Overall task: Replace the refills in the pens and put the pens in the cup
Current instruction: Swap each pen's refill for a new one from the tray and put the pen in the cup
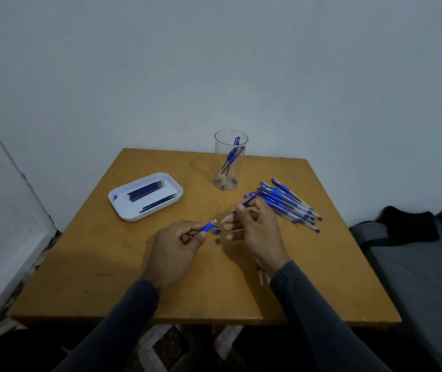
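Note:
My left hand pinches a pen barrel with a blue grip, its open end pointing right. My right hand holds a thin dark blue refill that slants up and to the right. The two hands are close together over the middle of the wooden table. A clear plastic cup with a few blue pens in it stands at the back. A heap of several blue pens lies to the right. A white tray on the left holds several dark refills.
A small dark pen part lies on the table between my hands. Two pale thin pieces lie under my right wrist. A grey seat with a black bag stands to the right, and walls close off the back and left.

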The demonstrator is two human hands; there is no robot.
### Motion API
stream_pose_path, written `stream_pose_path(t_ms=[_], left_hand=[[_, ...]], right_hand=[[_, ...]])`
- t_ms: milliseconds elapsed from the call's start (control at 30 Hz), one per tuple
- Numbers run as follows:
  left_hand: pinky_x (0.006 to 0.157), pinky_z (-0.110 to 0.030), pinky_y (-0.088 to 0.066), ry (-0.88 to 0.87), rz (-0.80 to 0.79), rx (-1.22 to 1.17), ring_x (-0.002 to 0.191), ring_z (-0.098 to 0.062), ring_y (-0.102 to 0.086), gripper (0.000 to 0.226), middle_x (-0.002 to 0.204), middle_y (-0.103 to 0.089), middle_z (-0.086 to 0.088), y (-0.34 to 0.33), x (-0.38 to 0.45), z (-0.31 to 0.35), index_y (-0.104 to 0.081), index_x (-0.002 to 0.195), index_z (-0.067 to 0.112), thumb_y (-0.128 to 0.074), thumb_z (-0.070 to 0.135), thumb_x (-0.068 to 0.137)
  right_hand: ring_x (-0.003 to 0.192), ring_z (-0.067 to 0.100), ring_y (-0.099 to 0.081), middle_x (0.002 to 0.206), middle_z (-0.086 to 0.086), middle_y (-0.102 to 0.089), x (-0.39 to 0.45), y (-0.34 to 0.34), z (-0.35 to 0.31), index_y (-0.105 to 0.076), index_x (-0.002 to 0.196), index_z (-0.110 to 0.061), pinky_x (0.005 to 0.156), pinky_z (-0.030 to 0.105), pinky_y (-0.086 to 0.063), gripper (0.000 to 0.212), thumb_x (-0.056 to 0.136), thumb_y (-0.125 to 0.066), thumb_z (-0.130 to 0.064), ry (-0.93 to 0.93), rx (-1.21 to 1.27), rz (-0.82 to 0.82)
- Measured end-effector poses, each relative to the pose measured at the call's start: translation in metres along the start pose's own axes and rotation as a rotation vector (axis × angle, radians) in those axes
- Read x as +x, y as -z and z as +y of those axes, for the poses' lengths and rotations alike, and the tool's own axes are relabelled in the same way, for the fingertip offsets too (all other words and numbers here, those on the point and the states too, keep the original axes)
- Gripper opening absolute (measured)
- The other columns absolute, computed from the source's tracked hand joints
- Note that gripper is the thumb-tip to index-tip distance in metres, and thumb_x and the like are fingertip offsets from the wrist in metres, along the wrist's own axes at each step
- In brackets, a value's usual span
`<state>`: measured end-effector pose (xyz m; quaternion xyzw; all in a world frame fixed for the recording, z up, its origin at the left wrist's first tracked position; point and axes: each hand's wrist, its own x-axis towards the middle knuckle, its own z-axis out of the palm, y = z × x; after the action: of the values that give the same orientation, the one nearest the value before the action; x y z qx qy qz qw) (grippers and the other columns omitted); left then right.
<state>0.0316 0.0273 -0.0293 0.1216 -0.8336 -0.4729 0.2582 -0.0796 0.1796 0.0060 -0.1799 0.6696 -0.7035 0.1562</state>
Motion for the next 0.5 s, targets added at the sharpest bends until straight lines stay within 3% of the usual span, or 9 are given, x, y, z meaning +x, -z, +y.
stream_pose_path(t_ms=[133, 367, 500], left_hand=[[0.072, -0.022, -0.053, 0.018, -0.016, 0.029, 0.084, -0.010, -0.063, 0.026, 0.095, -0.071, 0.014, 0.001, -0.001, -0.006, -0.074, 0.117, 0.027, -0.072, 0.018, 0.092], [0.073, -0.017, -0.052, 0.030, -0.044, 0.020, 0.086, -0.007, -0.063, 0.027, 0.095, -0.071, 0.014, 0.001, -0.001, -0.008, -0.073, 0.116, 0.029, -0.071, 0.018, 0.092], [0.072, -0.019, -0.052, 0.035, -0.047, 0.015, 0.084, -0.008, -0.063, 0.027, 0.094, -0.071, 0.014, 0.000, -0.001, -0.006, -0.072, 0.115, 0.032, -0.071, 0.017, 0.092]], right_hand=[[0.076, 0.030, -0.075, 0.089, 0.017, -0.076, -0.004, -0.007, -0.003, -0.050, 0.114, -0.002, 0.059, 0.036, -0.061, 0.018, 0.109, -0.046, -0.018, -0.025, 0.011, 0.006], [0.083, 0.041, -0.074, 0.089, 0.018, -0.076, -0.007, -0.011, -0.001, -0.046, 0.115, -0.004, 0.057, 0.036, -0.061, 0.017, 0.110, -0.045, -0.019, -0.043, 0.017, -0.001], [0.082, 0.036, -0.075, 0.090, 0.017, -0.076, -0.008, -0.010, 0.002, -0.050, 0.115, -0.002, 0.057, 0.035, -0.060, 0.018, 0.108, -0.048, -0.019, -0.044, 0.008, -0.019]])
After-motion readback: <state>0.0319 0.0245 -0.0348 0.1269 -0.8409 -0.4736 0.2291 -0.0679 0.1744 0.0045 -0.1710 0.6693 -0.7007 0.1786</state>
